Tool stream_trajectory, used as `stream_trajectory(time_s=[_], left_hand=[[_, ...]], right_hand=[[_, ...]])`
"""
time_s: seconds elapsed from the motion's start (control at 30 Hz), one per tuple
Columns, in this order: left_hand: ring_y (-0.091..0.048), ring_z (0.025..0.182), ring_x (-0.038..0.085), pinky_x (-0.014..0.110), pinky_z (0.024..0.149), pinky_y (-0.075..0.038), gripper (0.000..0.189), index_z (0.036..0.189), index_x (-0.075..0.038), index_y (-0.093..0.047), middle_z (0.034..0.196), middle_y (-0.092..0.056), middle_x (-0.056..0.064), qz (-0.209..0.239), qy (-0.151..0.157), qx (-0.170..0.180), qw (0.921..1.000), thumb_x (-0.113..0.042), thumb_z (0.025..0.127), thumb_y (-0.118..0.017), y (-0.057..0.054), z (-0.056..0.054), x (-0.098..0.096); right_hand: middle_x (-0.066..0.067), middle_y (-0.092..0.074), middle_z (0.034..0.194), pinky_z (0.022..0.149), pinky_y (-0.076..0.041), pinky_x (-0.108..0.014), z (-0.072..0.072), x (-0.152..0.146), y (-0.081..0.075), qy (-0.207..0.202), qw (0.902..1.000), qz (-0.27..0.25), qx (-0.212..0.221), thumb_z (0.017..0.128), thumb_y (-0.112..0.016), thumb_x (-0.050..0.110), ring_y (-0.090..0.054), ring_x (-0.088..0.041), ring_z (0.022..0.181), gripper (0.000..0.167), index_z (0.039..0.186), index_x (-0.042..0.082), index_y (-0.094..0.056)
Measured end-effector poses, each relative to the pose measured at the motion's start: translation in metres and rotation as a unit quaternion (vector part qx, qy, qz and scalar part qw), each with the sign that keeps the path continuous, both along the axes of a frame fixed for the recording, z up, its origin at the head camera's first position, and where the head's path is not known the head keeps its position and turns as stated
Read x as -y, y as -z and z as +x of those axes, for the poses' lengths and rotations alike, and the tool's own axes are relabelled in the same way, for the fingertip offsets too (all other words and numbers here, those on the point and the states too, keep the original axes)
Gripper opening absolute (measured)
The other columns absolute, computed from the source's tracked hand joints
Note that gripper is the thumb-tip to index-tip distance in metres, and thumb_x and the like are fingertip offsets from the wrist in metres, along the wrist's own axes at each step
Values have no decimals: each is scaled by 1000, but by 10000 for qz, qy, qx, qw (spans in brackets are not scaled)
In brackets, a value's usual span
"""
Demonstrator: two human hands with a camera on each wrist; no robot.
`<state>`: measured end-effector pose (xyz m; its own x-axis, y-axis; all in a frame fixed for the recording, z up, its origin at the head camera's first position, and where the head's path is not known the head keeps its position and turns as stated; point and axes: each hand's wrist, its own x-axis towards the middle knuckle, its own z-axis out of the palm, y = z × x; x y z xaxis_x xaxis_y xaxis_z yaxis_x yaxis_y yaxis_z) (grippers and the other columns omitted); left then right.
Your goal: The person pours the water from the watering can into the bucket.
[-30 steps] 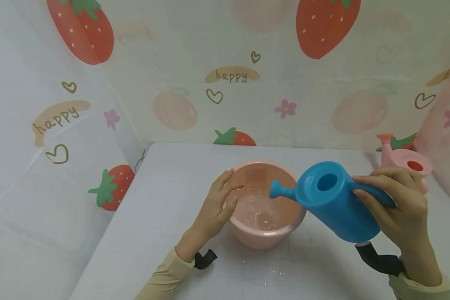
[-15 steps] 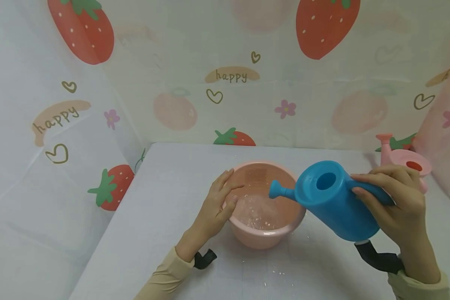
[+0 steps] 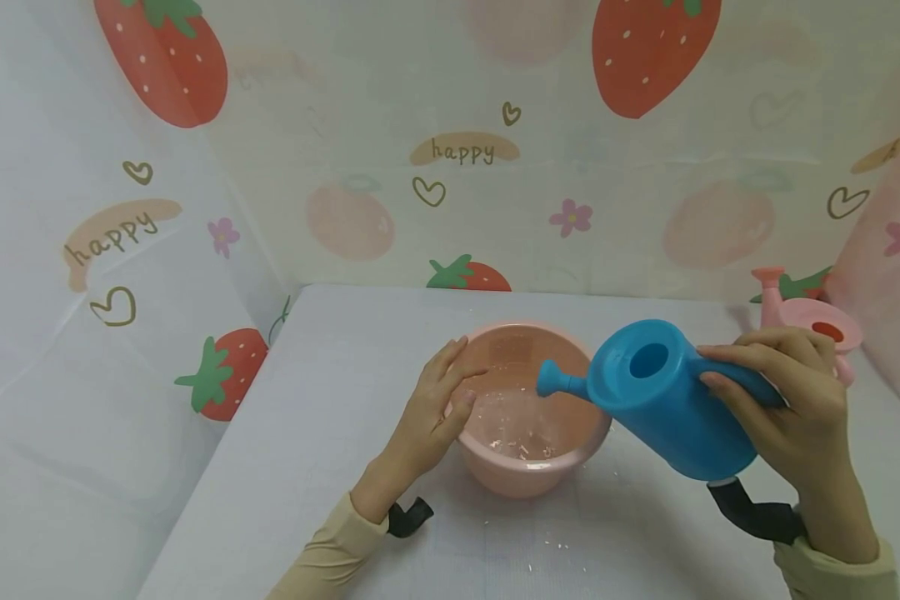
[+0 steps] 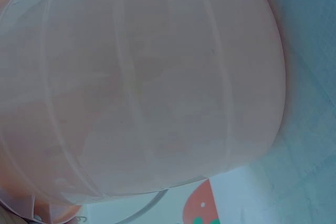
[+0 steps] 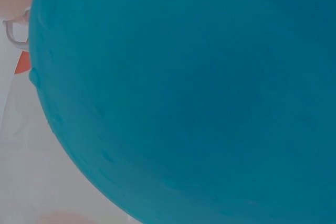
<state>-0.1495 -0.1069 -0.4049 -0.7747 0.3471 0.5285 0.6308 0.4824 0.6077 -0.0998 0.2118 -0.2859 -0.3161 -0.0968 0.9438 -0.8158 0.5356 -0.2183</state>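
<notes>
My right hand (image 3: 798, 408) grips the handle of a blue watering can (image 3: 682, 417), which tilts with its spout over a pink basin (image 3: 521, 482). Water with splashes or ripples shows inside the basin; any stream from the spout is too faint to make out. At the basin's left side, my left hand (image 3: 420, 408) rests on the rim with fingers spread, some reaching inside. The basin's outer wall (image 4: 142, 87) fills most of the left wrist view. Droplets cling to the can's blue underside (image 5: 157, 108) in the right wrist view.
A pink watering can (image 3: 813, 321) stands at the back right, partly behind my right hand. Small water drops (image 3: 557, 545) lie on the white tabletop (image 3: 330, 375) in front of the basin. Strawberry-printed sheets (image 3: 465, 217) form the walls around the table.
The blue watering can and my right hand have drifted slightly left. Splashes on the water in the basin have shifted. My left hand keeps its place on the rim.
</notes>
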Motion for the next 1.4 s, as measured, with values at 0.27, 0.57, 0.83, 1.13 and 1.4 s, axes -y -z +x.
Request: stream_trajectory(time_s=[0.27,0.57,0.83,1.13,1.4], left_hand=[[-21,140,26,59,103,-29,40,121,-18,-57,149,-31,5,18,-7,21,10000,-40,96,-36,0,0,0],[-20,140,25,59,103,-29,41,122,-18,-57,149,-30,5,-20,-24,42,10000,-42,96,-35,0,0,1],[-21,140,27,59,103,-30,39,121,-17,-58,149,-31,5,-25,-26,50,10000,-38,95,-37,0,0,1],[-21,140,26,59,102,-30,42,122,-18,-57,149,-30,5,-44,8,77,10000,-42,96,-35,0,1,0],[-20,140,26,58,103,-30,40,122,-19,-57,150,-30,4,-30,2,71,10000,-40,95,-36,0,0,1]], right_hand=[[-18,-56,71,84,-25,-23,-1,2,-2,-96,9999,-94,-2,81,-63,47,-51,0,93,56,81,-9,-66],[-17,-56,72,84,-25,-23,0,3,-4,-105,9999,-43,68,82,-62,47,-50,1,93,56,81,-9,-66],[-17,-56,72,84,-25,-23,0,4,-5,-162,9999,-30,51,82,-63,47,-51,0,93,56,81,-9,-66],[-17,-56,72,85,-24,-23,-1,1,-4,-123,9998,32,139,82,-62,47,-51,2,94,57,80,-10,-65],[-19,-55,72,86,-25,-23,-3,-1,-4,-62,9998,133,142,82,-62,48,-50,3,96,58,79,-10,-65]])
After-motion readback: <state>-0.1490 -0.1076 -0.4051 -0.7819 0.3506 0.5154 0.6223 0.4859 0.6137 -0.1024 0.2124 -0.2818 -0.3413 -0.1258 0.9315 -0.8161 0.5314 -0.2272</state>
